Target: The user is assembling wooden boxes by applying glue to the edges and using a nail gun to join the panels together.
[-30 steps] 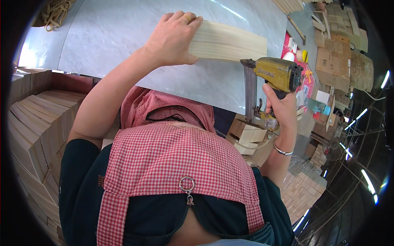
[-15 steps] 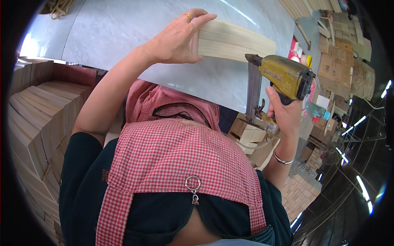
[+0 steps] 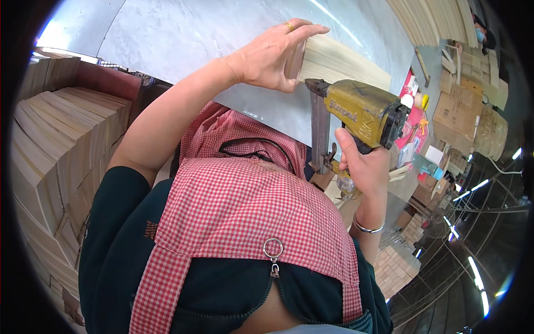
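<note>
My left hand (image 3: 270,58) grips the left end of a pale wooden piece (image 3: 339,55) lying on the grey tabletop (image 3: 167,33). Its thumb is on the near side and its fingers reach over the far side, around a short reddish strip at the end. In my right hand (image 3: 367,170) is a yellow nail gun (image 3: 359,108) with a dark magazine, its nose pointing left. The nose sits close to the wood's near edge, just right of my left thumb; whether it touches cannot be made out. My fingers wrap the handle, partly hidden.
Stacked wooden boards (image 3: 72,133) rise at my left beside the table. More long strips (image 3: 434,19) lie at the far right. Cardboard boxes (image 3: 459,111) and a red-and-white clutter of small items (image 3: 409,106) are beyond the table's right edge.
The nail gun has moved left, its nose now near my left thumb and the wood's end. My left hand keeps its grip on the wood. The whole view has shifted a little.
</note>
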Motion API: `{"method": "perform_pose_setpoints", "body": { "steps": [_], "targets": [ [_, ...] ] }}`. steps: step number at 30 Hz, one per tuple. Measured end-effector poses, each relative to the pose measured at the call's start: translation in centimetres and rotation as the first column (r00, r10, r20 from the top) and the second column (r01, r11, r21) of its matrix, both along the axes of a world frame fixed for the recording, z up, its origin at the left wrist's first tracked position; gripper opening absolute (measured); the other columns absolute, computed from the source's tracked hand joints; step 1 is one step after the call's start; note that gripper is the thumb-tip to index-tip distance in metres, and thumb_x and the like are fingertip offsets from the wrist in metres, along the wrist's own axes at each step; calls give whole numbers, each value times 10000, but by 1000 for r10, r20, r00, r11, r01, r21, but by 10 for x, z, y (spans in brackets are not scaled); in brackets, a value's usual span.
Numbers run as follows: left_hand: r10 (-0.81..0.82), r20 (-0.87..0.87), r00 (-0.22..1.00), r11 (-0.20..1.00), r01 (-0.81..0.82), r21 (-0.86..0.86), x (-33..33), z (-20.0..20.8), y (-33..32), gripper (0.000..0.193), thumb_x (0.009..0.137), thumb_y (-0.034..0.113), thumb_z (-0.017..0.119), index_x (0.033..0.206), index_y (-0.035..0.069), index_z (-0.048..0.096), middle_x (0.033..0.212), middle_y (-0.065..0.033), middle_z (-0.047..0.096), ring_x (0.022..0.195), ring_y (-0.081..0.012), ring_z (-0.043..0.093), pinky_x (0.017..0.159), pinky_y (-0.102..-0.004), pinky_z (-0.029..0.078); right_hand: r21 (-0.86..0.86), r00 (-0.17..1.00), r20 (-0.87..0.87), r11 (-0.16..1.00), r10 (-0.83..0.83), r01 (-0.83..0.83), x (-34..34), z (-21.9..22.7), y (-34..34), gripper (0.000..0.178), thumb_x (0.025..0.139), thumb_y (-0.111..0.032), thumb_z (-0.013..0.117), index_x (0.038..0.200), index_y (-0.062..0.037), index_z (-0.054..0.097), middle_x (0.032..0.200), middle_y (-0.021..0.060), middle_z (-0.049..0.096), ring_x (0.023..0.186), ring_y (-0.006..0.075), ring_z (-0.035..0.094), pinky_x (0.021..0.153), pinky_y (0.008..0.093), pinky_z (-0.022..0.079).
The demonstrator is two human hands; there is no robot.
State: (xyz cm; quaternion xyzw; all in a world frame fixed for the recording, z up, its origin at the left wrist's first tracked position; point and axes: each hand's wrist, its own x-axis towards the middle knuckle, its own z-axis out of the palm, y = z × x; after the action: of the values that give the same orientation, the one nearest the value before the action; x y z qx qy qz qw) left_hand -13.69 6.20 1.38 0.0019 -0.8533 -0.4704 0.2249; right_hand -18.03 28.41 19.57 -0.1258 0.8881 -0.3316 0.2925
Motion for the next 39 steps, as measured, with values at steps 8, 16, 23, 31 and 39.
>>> {"method": "perform_pose_setpoints", "body": {
  "steps": [8, 16, 23, 31, 39],
  "targets": [
    [36, 1, 999, 999, -36, -22, 3, -7, 0, 1115, 553, 154, 776, 1563, 203, 307, 1422, -146, 480, 1147, -335, 573, 1017, -420, 511, 50, 998, -44, 998, -33, 35, 14, -5, -9, 211, 873, -94, 771, 1028, 12, 674, 724, 30, 657, 467, 89, 511, 413, 230, 401],
    [59, -57, 997, 997, -62, -42, 11, -16, -4, 1099, 567, 210, 772, 1558, 134, 304, 1339, -172, 542, 1184, -332, 556, 1126, -460, 384, 12, 993, -114, 1000, -19, 21, 9, -6, -28, 239, 871, -92, 771, 1051, 16, 656, 730, 34, 660, 452, 95, 515, 399, 225, 385],
    [84, -51, 995, 993, -87, -74, 12, -19, -3, 1102, 571, 232, 775, 1557, 110, 298, 1310, -171, 566, 1180, -329, 563, 1139, -482, 359, 14, 991, -122, 999, 45, -43, 1, -13, -42, 232, 865, -91, 775, 1036, 15, 659, 752, 46, 672, 434, 95, 507, 387, 227, 374],
    [48, -5, 999, 998, -48, -32, 15, -20, -6, 1152, 575, 190, 776, 1590, 126, 236, 1361, -185, 540, 1259, -358, 511, 1157, -487, 357, 186, 971, -164, 972, 172, -141, -5, -5, -52, 263, 844, -95, 798, 1048, 14, 671, 813, 58, 720, 571, 149, 624, 492, 265, 486],
    [143, 36, 989, 961, -147, 233, 28, -21, -16, 878, 699, 203, 751, 1471, 9, 379, 1209, -198, 603, 1080, -332, 612, 976, -452, 510, 248, 942, -183, 940, 282, -234, -21, 0, -57, 279, 838, -118, 808, 1047, 15, 679, 833, 65, 734, 663, 187, 669, 569, 287, 530]
  ]
}}
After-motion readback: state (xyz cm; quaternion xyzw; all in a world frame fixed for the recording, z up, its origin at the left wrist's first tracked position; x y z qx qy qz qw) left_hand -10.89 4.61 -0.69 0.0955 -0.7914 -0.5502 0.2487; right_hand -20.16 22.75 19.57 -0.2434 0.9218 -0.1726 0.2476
